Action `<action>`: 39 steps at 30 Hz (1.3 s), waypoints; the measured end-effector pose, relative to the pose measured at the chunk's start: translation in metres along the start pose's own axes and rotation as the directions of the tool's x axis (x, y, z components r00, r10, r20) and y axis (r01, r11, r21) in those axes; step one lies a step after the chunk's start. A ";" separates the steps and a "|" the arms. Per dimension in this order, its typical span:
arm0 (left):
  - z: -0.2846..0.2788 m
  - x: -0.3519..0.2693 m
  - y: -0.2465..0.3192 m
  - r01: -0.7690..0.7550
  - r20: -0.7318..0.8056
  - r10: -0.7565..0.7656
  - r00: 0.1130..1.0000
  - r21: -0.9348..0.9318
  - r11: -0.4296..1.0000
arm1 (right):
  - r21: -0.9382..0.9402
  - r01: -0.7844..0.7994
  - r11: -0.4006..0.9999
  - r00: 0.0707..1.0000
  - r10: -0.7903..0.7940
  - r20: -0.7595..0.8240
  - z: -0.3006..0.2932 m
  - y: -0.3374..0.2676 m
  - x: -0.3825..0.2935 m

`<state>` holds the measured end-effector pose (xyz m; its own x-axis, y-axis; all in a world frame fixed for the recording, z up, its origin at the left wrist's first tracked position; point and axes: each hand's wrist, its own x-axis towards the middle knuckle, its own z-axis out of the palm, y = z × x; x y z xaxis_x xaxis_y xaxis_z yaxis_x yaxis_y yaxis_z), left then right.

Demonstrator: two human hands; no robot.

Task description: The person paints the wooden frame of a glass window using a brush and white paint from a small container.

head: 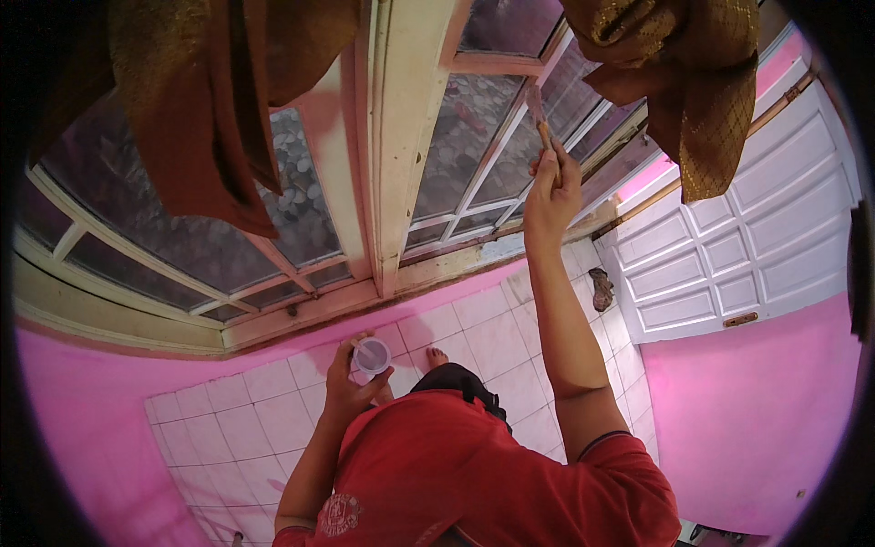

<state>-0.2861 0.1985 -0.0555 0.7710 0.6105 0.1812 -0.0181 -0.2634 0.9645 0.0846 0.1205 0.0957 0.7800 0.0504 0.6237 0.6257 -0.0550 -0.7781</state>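
Note:
My right hand (555,179) grips the wooden handle of a paintbrush (543,130), raised in front of the window. The brush's pale bristles lie at or close to a glazing bar of the wooden window frame (465,66); whether they touch it is hard to tell. Lower down on the left, my left hand (352,383) holds a small round plastic cup (372,355) with a pale content and what looks like a stick inside. Part of this window's bars looks white, while other frame parts are cream or pinkish.
Brown curtains (198,123) hang at upper left and, gathered, at upper right (704,102). A white panelled door (731,239) stands at right. Pink walls (745,410) border the tiled floor (253,424). A dark crumpled cloth (601,290) lies near the door.

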 end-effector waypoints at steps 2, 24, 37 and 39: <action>0.000 0.000 0.000 0.013 0.004 -0.013 1.000 0.002 1.000 | -0.042 0.002 0.999 1.000 -0.002 0.002 0.001 0.008 -0.003; 0.001 -0.003 -0.001 0.074 0.021 -0.073 0.997 -0.049 0.996 | -0.029 -0.065 0.997 0.997 0.066 0.028 0.003 0.058 -0.041; 0.000 -0.003 -0.005 0.063 0.003 -0.063 0.998 -0.036 0.997 | 0.067 -0.059 0.996 0.998 0.059 0.006 0.004 0.030 -0.035; 0.001 -0.002 -0.003 0.067 0.013 -0.067 0.998 -0.041 0.997 | 0.027 -0.057 0.998 0.998 0.057 0.022 0.001 0.045 -0.038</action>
<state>-0.2870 0.1977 -0.0584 0.7789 0.6167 0.1140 0.0077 -0.1912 0.9815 0.0833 0.1168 0.0368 0.8139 0.0693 0.5768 0.5797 -0.0305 -0.8143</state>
